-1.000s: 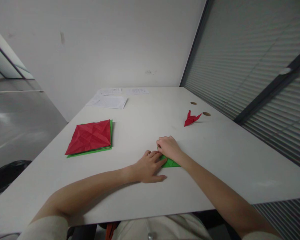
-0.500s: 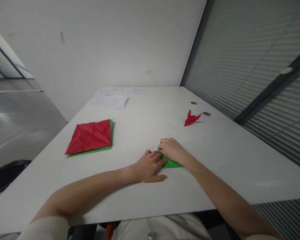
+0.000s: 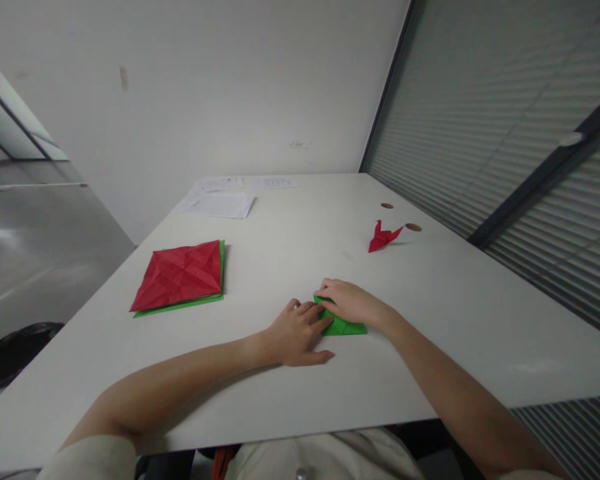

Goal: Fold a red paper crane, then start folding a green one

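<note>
The right hand (image 3: 353, 303) has slid lower along the green folded paper (image 3: 344, 326), flattened on it, while the left hand (image 3: 296, 332) stays pressing its edge to the counter (image 3: 290, 247), suggesting a crease being set.

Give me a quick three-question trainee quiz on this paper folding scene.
1. True or false: both hands press the green fold.
2. What lies on top of the green sheet at left? A) red sheet B) white papers C) red crane
3. Which hand is nearer the red crane?

Key: 1 true. 2 A, the red sheet. 3 the right hand; the left hand is farther.
</note>
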### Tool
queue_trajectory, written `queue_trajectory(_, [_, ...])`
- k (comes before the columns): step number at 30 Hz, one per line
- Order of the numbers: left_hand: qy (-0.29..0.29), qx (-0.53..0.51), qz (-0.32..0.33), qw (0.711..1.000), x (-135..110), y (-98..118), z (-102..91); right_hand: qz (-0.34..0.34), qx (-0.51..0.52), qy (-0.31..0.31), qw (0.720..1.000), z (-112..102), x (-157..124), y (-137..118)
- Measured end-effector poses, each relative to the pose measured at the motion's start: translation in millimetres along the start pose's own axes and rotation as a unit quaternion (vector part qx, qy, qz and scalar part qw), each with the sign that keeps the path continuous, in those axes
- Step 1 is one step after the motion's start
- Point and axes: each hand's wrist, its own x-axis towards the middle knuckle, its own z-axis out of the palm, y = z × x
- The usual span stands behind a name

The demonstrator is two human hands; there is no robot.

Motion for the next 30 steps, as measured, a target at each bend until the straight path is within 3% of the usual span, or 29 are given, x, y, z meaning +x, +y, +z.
queue_trajectory(7, [0.025,0.004,-0.034,0.999,-3,-3,2.9,0.058,0.108,0.075,0.990,5,-11,30])
queue_trajectory(13, [0.046,0.005,-0.061,0.997,2,-15,7.8,0.020,0.196,0.185,0.963,34,-20,39])
queue_trajectory(21, [0.048,0.002,-0.069,0.996,8,-22,8.2,-0.066,0.125,0.154,0.978,43,-22,42])
queue_trajectory(30, [0.049,0.009,-0.074,0.996,9,-21,8.1,-0.119,0.089,0.169,0.974,48,-20,47])
